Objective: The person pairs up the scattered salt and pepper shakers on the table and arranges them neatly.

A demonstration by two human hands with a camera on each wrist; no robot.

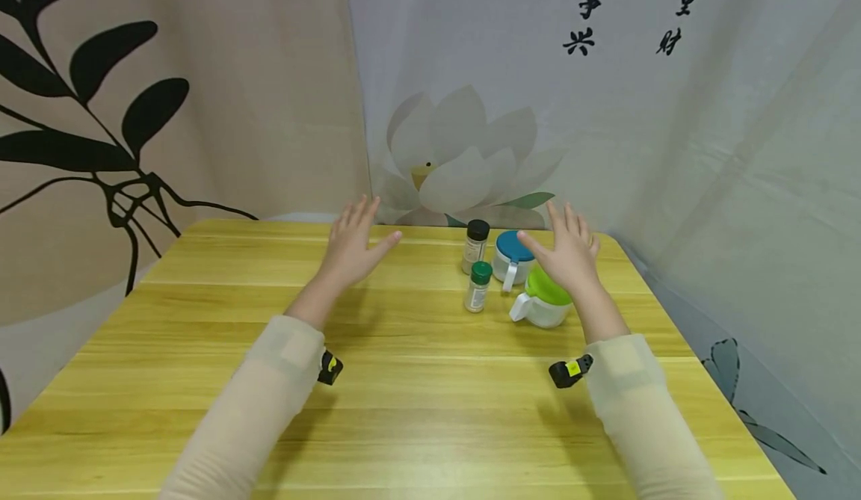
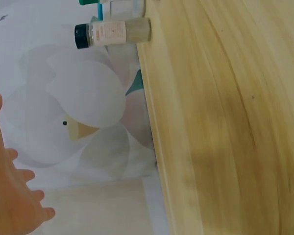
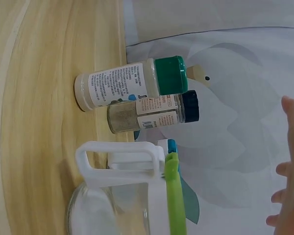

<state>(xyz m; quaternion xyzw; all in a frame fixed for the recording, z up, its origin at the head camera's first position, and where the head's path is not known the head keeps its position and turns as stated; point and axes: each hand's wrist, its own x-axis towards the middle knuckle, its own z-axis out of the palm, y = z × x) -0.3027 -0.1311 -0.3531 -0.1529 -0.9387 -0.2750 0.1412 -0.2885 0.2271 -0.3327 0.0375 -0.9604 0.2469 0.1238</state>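
My left hand (image 1: 353, 250) hovers above the left-middle of the table, fingers spread and nothing in it. Over the right side, my right hand (image 1: 568, 257) is held up with straight fingers, partly covering a white-handled jar with a green lid (image 1: 546, 287). Behind that jar stands a similar one with a blue lid (image 1: 516, 246). To their left are a green-capped shaker bottle (image 1: 478, 288) and, farther back, a black-capped shaker bottle (image 1: 474, 246). In the right wrist view both labelled bottles and the green-lidded jar's handle (image 3: 120, 147) show close up; the hand touches none of them.
The wooden table (image 1: 417, 410) reaches back to a hanging cloth (image 1: 471, 51) printed with a lotus and dark characters. Another cloth with black leaves (image 1: 155, 111) hangs at the left. A small black device (image 1: 570, 371) is strapped at each wrist.
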